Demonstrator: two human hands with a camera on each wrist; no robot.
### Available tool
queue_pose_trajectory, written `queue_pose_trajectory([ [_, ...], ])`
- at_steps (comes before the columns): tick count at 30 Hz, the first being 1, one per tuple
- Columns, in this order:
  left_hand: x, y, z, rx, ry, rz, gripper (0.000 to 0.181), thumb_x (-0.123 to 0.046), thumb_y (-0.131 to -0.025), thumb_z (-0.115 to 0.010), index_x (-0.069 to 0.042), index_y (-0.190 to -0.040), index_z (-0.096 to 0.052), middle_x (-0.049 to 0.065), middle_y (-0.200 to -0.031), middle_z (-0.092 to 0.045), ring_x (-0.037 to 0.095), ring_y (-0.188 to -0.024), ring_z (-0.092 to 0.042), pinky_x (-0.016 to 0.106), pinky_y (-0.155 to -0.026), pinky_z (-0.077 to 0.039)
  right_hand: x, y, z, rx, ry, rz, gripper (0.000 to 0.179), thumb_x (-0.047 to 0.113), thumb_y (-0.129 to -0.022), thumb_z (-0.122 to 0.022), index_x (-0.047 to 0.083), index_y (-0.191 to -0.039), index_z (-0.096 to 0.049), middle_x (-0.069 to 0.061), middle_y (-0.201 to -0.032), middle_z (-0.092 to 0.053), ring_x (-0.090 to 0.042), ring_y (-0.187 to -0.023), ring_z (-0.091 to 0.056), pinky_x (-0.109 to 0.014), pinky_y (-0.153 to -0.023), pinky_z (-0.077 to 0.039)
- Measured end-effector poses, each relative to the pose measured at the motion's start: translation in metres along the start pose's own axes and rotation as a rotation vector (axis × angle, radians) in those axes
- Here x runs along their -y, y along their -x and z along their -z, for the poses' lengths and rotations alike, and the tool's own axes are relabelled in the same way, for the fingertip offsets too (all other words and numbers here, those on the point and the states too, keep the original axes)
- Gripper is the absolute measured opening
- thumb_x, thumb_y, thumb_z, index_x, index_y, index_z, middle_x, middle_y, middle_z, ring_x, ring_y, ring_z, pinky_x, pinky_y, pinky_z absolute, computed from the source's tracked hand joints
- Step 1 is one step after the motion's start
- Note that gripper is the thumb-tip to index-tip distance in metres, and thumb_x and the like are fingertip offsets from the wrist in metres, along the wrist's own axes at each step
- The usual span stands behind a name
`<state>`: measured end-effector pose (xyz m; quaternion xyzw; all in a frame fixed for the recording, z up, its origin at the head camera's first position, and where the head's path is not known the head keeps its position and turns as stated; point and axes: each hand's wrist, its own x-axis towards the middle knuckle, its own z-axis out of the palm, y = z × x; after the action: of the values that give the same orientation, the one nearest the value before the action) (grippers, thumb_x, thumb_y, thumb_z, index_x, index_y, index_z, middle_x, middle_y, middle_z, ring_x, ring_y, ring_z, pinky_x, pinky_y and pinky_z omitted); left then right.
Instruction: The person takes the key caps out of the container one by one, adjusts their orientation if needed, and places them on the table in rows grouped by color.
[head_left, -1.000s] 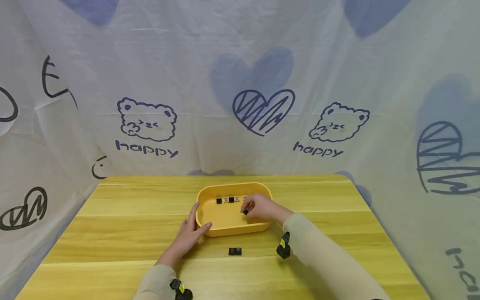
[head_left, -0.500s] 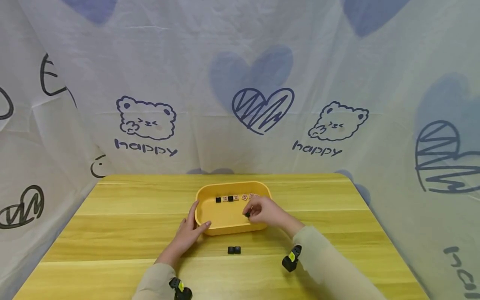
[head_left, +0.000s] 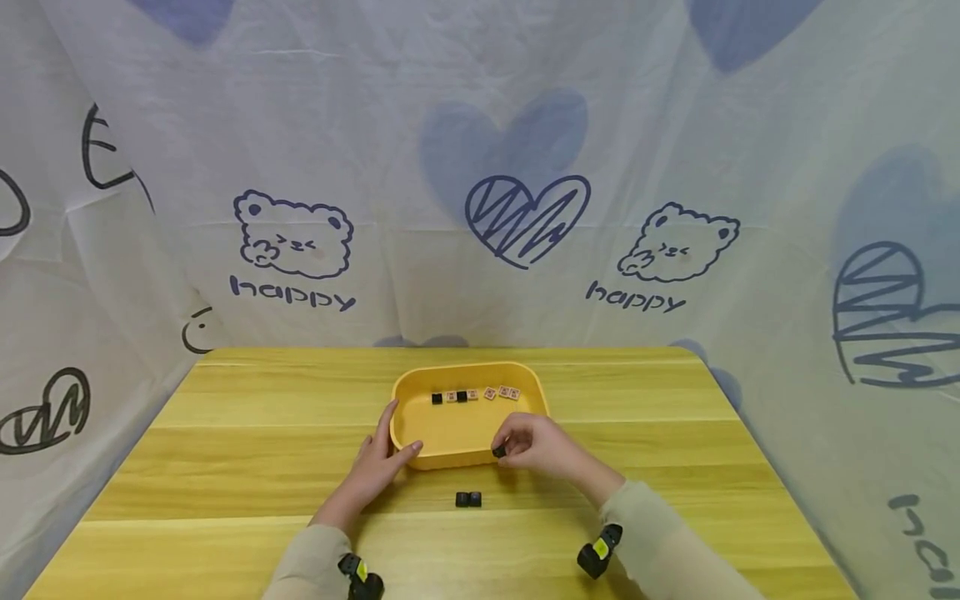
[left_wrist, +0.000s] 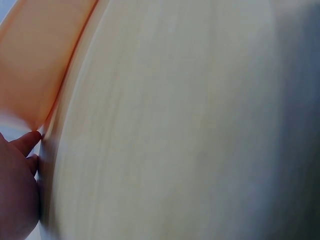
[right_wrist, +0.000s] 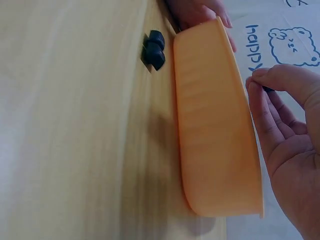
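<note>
A yellow tray [head_left: 457,459] stands on the table with a row of small pieces along its far side. My left hand [head_left: 372,473] holds its near left corner, thumb and fingers spread over the rim. Just above the near right rim, my right hand [head_left: 542,446] pinches a small black keycap [head_left: 498,451] between thumb and fingertips. Two more black keycaps [head_left: 468,499] sit side by side on the table in front of the tray. In the right wrist view, the fingers hide most of the pinched keycap.
Inside the tray lie black pieces [head_left: 437,399] and several light square pieces with reddish marks [head_left: 509,392]. The wooden table [head_left: 247,467] reaches back to a printed cloth [head_left: 420,275]. A black wrist camera [head_left: 598,552] sits on the right sleeve.
My right hand has moved back from inside the tray to its near rim, carrying the pinched keycap, which uncovers the light pieces at the far right. The left hand stays put.
</note>
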<state>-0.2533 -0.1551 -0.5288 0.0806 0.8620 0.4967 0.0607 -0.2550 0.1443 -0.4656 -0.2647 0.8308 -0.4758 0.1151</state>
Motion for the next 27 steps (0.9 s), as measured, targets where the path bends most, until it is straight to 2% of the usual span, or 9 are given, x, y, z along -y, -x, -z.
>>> queue_pose_trajectory([
  [11, -0.001, 0.0, 0.001, -0.001, -0.007, 0.004, 0.088, -0.047, -0.096, -0.058, -0.02, -0.158, -0.001, 0.02, -0.159, -0.014, 0.055, -0.14, -0.002, 0.066, -0.109, 0.001, -0.001, 0.019, -0.015, -0.004, -0.135, -0.075, 0.022, -0.004, -0.081, -0.075, 0.0, -0.102, -0.072, -0.009, -0.092, -0.068, -0.021, -0.081, -0.064, -0.025, -0.069, -0.055],
  [22, 0.0, 0.0, 0.0, -0.003, 0.0, 0.024, 0.089, -0.048, -0.095, -0.058, -0.022, -0.158, -0.001, 0.02, -0.159, -0.015, 0.056, -0.14, 0.0, 0.068, -0.108, 0.0, -0.01, 0.029, -0.031, -0.02, -0.143, -0.155, 0.021, 0.004, -0.079, -0.078, 0.003, -0.099, -0.074, -0.003, -0.084, -0.071, -0.017, -0.077, -0.066, -0.027, -0.069, -0.055],
  [27, 0.0, 0.0, -0.001, -0.001, 0.001, 0.027, 0.089, -0.049, -0.095, -0.058, -0.022, -0.158, -0.001, 0.02, -0.159, -0.014, 0.055, -0.14, 0.0, 0.068, -0.109, 0.0, -0.016, 0.029, -0.039, -0.033, -0.071, -0.145, 0.019, 0.002, -0.077, -0.078, 0.003, -0.096, -0.074, -0.001, -0.082, -0.069, -0.015, -0.073, -0.063, -0.025, -0.065, -0.053],
])
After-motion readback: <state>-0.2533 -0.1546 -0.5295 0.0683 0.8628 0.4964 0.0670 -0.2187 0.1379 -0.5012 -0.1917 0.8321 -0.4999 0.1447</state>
